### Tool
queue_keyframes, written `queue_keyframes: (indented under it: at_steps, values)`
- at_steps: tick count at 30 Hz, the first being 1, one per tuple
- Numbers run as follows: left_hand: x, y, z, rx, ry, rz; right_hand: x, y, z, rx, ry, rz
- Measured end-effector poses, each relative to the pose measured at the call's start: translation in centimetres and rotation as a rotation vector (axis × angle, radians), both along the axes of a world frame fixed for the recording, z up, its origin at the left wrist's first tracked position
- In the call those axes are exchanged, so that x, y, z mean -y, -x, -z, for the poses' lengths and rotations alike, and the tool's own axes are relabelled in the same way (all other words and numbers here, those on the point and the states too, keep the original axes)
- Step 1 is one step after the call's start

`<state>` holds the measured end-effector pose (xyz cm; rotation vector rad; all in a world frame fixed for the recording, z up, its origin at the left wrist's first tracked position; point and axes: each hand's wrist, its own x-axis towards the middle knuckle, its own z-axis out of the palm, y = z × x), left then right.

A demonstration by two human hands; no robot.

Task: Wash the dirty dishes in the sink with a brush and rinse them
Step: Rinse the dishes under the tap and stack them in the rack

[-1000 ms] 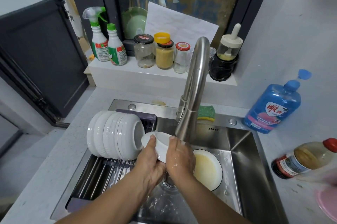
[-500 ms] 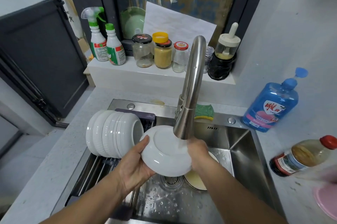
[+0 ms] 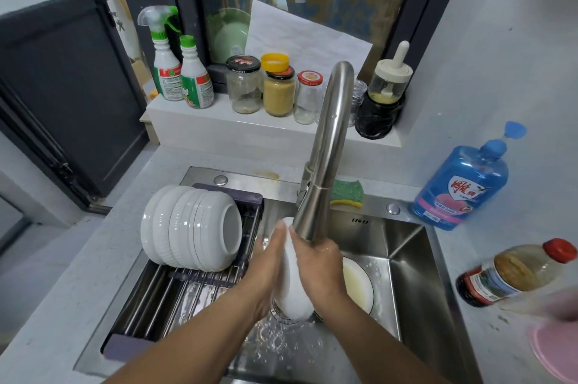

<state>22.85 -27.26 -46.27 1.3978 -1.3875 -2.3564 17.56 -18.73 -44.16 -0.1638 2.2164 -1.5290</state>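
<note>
Over the sink [image 3: 409, 261] drain, the left hand [image 3: 266, 264] and right hand [image 3: 320, 271] grip a white dish [image 3: 292, 293] edge-up between them, beneath the faucet [image 3: 327, 161] head. Just right of it lies a plate [image 3: 359, 286] filmed with yellowish residue. To the left, white bowls [image 3: 187, 227] are stacked on their sides in the rack [image 3: 150, 299]. On the sill [image 3: 219, 130] beyond, one jar [image 3: 278, 92] holds tan powder.

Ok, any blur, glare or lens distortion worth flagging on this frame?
Head view: wide-angle bending bows the dark door; head view, lower right: the red-capped bottle and pink item are smeared; head view: soft sheen down the steel faucet, and the white dish between the left hand and right hand looks soft.
</note>
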Motion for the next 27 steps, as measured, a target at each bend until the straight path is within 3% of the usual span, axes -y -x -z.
queue_keyframes:
  at_steps: [5,10,18,23,27]
  values:
    - [2.1,4.3,5.0,0.005,-0.12,-0.042,-0.7,-1.6,-0.1,-0.093,0.082,-0.053]
    - [2.0,4.7,-0.1,0.019,-0.251,-0.124,-0.9,-2.0,0.3,-0.124,0.061,0.03]
    - [0.6,1.4,2.2,0.173,-0.53,-0.054,-0.6,-1.3,0.8,-0.166,0.069,0.041]
    - [0.1,1.4,0.7,0.027,-0.656,0.01,-1.2,-1.2,2.6,-0.476,0.053,-0.213]
    - [1.4,0.7,-0.6,-0.061,-0.672,-0.128,-2.3,-0.9,3.5,-0.584,-0.089,-0.498]
